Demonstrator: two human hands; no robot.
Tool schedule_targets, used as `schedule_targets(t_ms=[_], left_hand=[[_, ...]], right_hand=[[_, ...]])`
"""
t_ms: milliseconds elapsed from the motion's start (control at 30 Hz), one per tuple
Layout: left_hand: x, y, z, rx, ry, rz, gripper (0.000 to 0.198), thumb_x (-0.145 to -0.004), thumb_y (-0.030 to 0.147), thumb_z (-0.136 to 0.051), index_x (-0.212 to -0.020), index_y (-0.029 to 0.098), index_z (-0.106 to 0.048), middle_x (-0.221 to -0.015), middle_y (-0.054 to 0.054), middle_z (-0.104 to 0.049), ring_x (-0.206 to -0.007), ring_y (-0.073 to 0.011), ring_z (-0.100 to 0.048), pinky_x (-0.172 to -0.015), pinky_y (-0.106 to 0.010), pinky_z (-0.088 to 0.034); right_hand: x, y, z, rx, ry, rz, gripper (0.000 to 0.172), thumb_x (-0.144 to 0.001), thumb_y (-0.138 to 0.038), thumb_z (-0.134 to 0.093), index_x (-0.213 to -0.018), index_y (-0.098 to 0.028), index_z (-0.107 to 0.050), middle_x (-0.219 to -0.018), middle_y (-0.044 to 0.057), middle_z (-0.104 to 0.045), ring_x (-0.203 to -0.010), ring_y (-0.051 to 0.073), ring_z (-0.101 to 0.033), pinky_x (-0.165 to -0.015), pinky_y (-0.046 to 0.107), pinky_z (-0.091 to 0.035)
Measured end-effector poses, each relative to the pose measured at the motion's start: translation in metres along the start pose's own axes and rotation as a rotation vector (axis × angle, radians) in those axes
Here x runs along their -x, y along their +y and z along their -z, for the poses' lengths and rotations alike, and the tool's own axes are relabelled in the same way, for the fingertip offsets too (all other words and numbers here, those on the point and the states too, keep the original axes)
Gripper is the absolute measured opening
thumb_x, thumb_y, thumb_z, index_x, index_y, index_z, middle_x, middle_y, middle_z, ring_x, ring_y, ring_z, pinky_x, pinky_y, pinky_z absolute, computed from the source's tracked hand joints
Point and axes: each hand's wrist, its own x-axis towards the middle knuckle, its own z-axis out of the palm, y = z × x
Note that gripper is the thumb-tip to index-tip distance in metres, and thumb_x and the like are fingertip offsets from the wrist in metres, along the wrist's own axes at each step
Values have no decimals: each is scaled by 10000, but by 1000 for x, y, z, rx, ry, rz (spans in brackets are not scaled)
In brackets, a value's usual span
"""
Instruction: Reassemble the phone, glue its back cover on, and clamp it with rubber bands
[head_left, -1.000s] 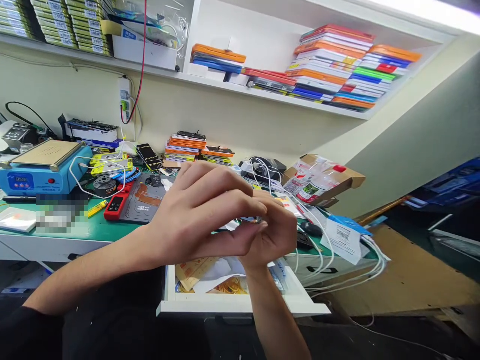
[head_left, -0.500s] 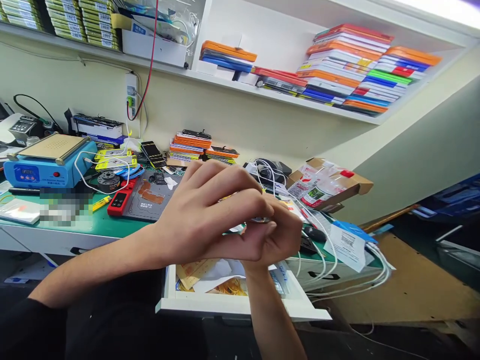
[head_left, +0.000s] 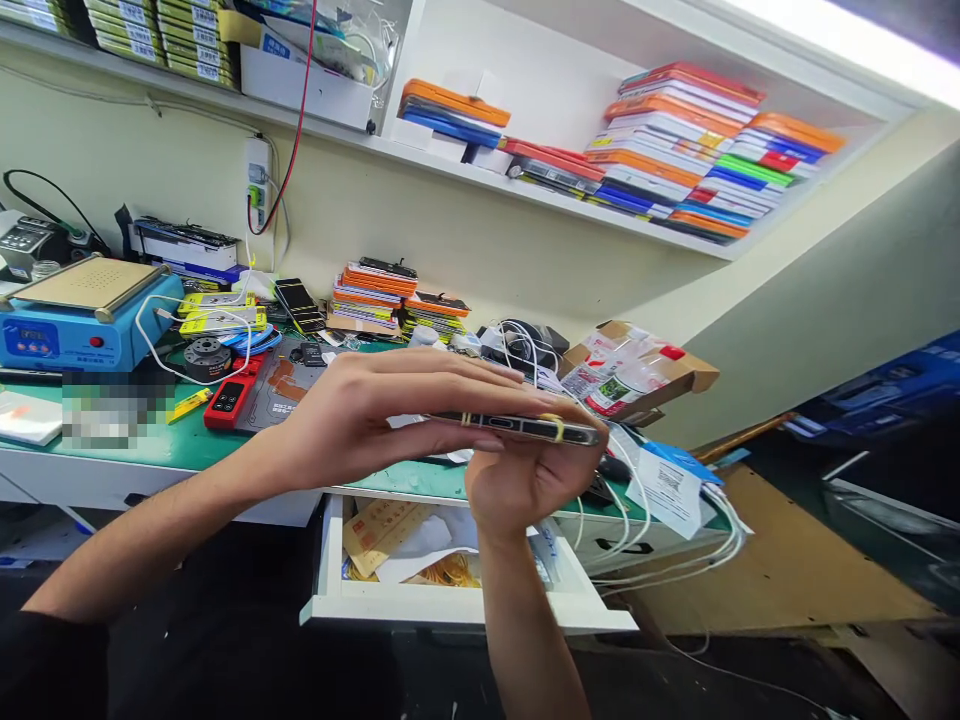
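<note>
A phone [head_left: 525, 428] is held edge-on in front of me, its port side facing the camera. Two thin yellow bands cross its edge. My left hand [head_left: 375, 415] grips its left part, with the fingers along the top and the thumb underneath. Around the right end and below, my right hand [head_left: 536, 475] is closed on the phone, its fingers partly hidden behind it. Both hands are raised above an open drawer [head_left: 465, 608] that holds papers and a coil of yellow bands.
On the green bench [head_left: 187, 450] are a blue heating machine [head_left: 90, 315], a red tool [head_left: 234, 395] with a grey mat, stacked phone parts [head_left: 373, 295] and a cardboard box [head_left: 686, 375]. White cables [head_left: 720, 540] hang at the right. Above runs a shelf [head_left: 555, 200].
The phone edge has come into view between my hands. My left fingers have gone from curled to straighter along it. The whole view has shifted slightly.
</note>
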Motion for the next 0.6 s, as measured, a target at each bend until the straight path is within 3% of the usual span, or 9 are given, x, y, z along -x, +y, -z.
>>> schedule_targets(t_ms=[100,233,400,500,600], left_hand=[[3,-2,-4,77,-2,64,302,-1069,252,-678,-1346,311,-781,-1349,-51,-808,-1308,-229,-752,-1166,-392,-615],[1,-2,-8,120,21,49,308,-1056,213,-693,-1335,300,-792,-1369,-47,-797,-1293,-226,-761,-1163,-387,-620],[7,-4,-8,-17,87,29,278,-1048,182,-697,-1303,236,-792,-1314,-83,-820,-1224,-212,-791,-1086,-331,-642],[24,-18,0,-301,134,197,211,-1055,309,-702,-1220,229,-805,-1162,-67,-862,-1036,-194,-832,-946,-280,-648],[51,-45,9,-433,-5,463,300,-1044,456,-673,-1184,218,-789,-1057,-59,-862,-947,-201,-818,-845,-261,-606]], right_hand=[[4,1,0,107,-17,-22,157,-1087,-356,-523,-1144,-279,-647,-908,41,-662,-824,230,-742,-839,444,-631],[10,7,-1,27,2,-40,161,-1054,-333,-568,-1187,-316,-657,-960,22,-678,-907,232,-756,-898,446,-634],[8,12,5,20,-50,-73,163,-1049,-291,-617,-1190,-304,-696,-994,24,-726,-892,210,-759,-839,392,-634],[1,17,10,72,-239,-87,184,-1044,-229,-665,-1192,-315,-732,-1031,3,-796,-936,194,-774,-865,363,-616],[2,31,5,147,-561,15,240,-1049,-186,-674,-1224,-331,-752,-1090,-14,-843,-968,176,-779,-907,350,-577]])
